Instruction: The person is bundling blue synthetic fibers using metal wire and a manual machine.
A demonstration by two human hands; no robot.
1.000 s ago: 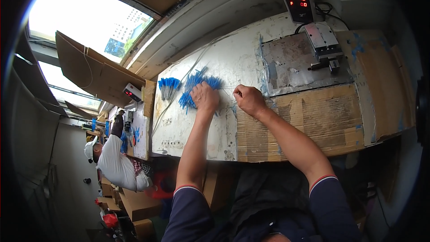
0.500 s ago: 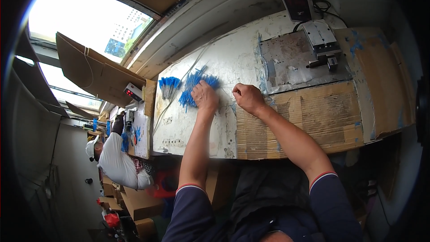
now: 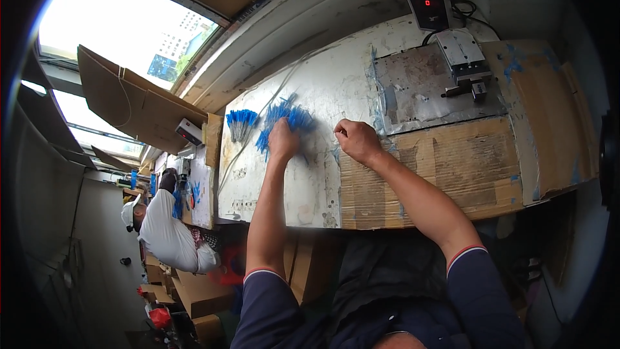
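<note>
Hands worked on a worn white-painted workbench (image 3: 310, 181). The left hand (image 3: 283, 139) lay on a loose pile of thin blue-tipped sticks (image 3: 294, 118), fingers curled into it; whether it gripped any I cannot tell. The right hand (image 3: 354, 141) was clenched, just beside the pile. A bundled bunch of blue-tipped sticks (image 3: 240, 121) lay farther left.

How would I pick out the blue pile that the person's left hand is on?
Start at the long whitish worktable, left of its cardboard-covered part. The left hand rests on a loose, scattered pile of thin blue-tipped pieces. Its neighbour, the smaller blue bundle further left, is gathered tightly and untouched.
</note>
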